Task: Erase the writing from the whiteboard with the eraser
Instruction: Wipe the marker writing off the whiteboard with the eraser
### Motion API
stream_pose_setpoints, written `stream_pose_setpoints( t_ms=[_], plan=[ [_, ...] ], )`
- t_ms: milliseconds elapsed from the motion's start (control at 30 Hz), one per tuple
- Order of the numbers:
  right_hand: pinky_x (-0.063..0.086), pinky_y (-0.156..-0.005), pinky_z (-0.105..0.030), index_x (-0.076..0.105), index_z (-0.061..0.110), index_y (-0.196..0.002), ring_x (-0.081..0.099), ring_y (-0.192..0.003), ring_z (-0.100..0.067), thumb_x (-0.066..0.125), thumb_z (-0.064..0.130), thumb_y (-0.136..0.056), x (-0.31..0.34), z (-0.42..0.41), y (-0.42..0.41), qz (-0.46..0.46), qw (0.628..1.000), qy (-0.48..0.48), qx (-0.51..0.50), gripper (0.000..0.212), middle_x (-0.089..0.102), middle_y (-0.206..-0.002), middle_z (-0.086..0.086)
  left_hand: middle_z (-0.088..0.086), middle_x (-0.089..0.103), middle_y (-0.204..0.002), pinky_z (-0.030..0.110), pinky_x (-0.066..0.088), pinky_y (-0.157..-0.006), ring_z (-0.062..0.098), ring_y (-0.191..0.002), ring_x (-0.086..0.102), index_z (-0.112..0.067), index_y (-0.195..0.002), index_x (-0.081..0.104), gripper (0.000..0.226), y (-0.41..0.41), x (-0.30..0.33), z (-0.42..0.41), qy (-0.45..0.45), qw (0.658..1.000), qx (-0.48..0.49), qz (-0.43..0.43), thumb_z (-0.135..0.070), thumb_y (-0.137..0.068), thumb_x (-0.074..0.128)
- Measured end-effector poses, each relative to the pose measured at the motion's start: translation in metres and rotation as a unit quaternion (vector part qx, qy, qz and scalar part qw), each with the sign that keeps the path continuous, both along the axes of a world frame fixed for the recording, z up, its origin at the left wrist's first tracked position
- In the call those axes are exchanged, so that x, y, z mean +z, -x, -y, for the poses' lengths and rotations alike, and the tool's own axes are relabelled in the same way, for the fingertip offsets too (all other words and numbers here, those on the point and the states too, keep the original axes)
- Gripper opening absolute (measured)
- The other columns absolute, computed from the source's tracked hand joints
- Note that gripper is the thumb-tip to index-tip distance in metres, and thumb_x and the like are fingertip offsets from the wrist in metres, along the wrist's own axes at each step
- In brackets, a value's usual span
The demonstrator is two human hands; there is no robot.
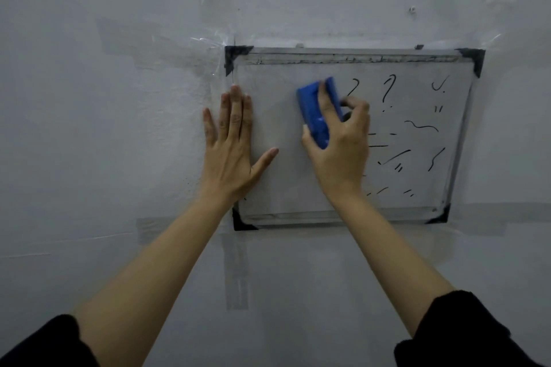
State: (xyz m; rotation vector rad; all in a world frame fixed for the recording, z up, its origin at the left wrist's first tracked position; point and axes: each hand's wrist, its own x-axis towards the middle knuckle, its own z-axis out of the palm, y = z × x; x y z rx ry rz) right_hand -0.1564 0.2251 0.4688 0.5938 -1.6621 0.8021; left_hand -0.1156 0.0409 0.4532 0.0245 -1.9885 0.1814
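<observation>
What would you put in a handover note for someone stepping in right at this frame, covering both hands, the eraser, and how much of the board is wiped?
Left hand: open, flat against the whiteboard's left edge, partly on the wall, steadying it.
Right hand: gripping the blue eraser, pressed on the board at upper centre.
Board: taped to the wall, black corner pieces on the frame.
Done: the left part of the board shows no marks.
Left: black marker writing on the right part, from the question marks at top down to the short dashes near the bottom edge. Some marks may be hidden behind the right hand.
</observation>
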Motion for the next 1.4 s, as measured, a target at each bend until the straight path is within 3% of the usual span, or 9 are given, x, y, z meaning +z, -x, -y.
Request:
stream_pose_setpoints(
  t_ms=[133,300,400,500,733,867,1033,1233,1400],
  plan=[
    [0.056,-0.076,-0.035,0.041,0.024,-0.146,0.049,-0.098,-0.024,0.073,0.031,-0.078,-0.003,-0.012,0.002,-0.067,0.979,-0.194,-0.011,0.076,0.049,-0.123,-0.015,0.02,-0.002,-0.161,0.057,-0.002,-0.119,0.032,-0.149,-0.004,-0.003,-0.153,-0.001,0.095,0.0,-0.001,-0.001,0.002,1.0,0.0,-0.003,-0.073,-0.09,0.018],
    [0.054,-0.081,-0.029,0.042,0.022,-0.145,0.048,-0.105,-0.025,0.071,0.03,-0.083,0.006,-0.008,0.001,0.007,1.0,0.012,0.0,0.069,0.045,-0.125,-0.018,0.017,-0.004,-0.161,0.056,-0.003,-0.119,0.03,-0.15,-0.005,-0.005,-0.153,-0.003,0.096,-0.001,-0.001,0.002,0.015,1.0,0.011,-0.01,-0.075,-0.09,0.019],
    [0.052,-0.077,-0.025,0.04,0.023,-0.146,0.047,-0.103,-0.024,0.072,0.031,-0.082,-0.014,0.002,-0.008,0.0,0.997,-0.07,0.013,0.072,0.044,-0.125,-0.016,0.018,-0.004,-0.161,0.055,-0.004,-0.119,0.03,-0.15,-0.006,-0.005,-0.153,-0.003,0.097,-0.001,0.0,0.0,0.012,1.0,0.007,-0.011,-0.075,-0.09,0.02],
    [0.056,-0.075,-0.034,0.041,0.027,-0.146,0.047,-0.098,-0.022,0.073,0.032,-0.08,-0.024,-0.015,-0.008,-0.013,0.984,-0.176,0.006,0.074,0.046,-0.125,-0.013,0.019,-0.003,-0.161,0.056,-0.002,-0.119,0.031,-0.149,-0.005,-0.004,-0.153,-0.003,0.097,0.0,-0.001,-0.002,0.01,1.0,0.011,-0.013,-0.075,-0.09,0.019],
    [0.053,-0.08,-0.027,0.04,0.025,-0.146,0.047,-0.104,-0.023,0.07,0.034,-0.084,0.01,-0.014,0.001,0.004,1.0,-0.019,-0.009,0.07,0.044,-0.123,-0.015,0.018,-0.004,-0.161,0.055,-0.002,-0.12,0.031,-0.15,-0.005,-0.003,-0.153,-0.003,0.097,-0.003,0.0,-0.004,0.01,0.999,0.029,-0.012,-0.074,-0.09,0.019],
    [0.057,-0.079,-0.036,0.04,0.025,-0.146,0.048,-0.103,-0.024,0.071,0.031,-0.083,-0.035,-0.019,-0.006,0.034,0.998,-0.044,-0.007,0.071,0.045,-0.123,-0.016,0.019,-0.001,-0.161,0.053,-0.002,-0.12,0.031,-0.149,-0.003,-0.003,-0.153,0.0,0.094,-0.003,0.002,-0.013,0.053,0.998,0.02,-0.02,-0.071,-0.092,0.022],
    [0.056,-0.079,-0.034,0.044,0.026,-0.143,0.048,-0.104,-0.023,0.071,0.034,-0.082,0.018,-0.022,0.006,0.017,0.999,0.012,-0.033,0.068,0.044,-0.123,-0.014,0.016,0.004,-0.162,0.054,0.0,-0.12,0.03,-0.15,0.002,-0.008,-0.154,0.004,0.084,0.01,0.023,-0.037,0.091,0.995,-0.004,-0.031,-0.065,-0.096,0.023],
    [0.056,-0.083,-0.038,0.042,0.022,-0.145,0.048,-0.107,-0.025,0.073,0.029,-0.083,-0.027,-0.029,-0.004,0.048,0.999,-0.018,-0.017,0.07,0.043,-0.125,-0.018,0.011,0.002,-0.163,0.058,0.002,-0.119,0.027,-0.15,0.001,-0.008,-0.155,0.005,0.081,0.02,0.02,-0.042,0.092,0.996,-0.003,-0.02,-0.062,-0.097,0.024],
    [0.056,-0.08,-0.035,0.044,0.025,-0.144,0.048,-0.104,-0.023,0.071,0.033,-0.083,0.018,-0.036,0.007,0.031,0.998,0.02,-0.043,0.067,0.044,-0.124,-0.015,0.01,0.0,-0.163,0.058,0.001,-0.119,0.027,-0.15,-0.001,-0.009,-0.155,0.004,0.079,0.022,0.019,-0.044,0.083,0.996,0.002,-0.021,-0.059,-0.098,0.024]
  ],
)
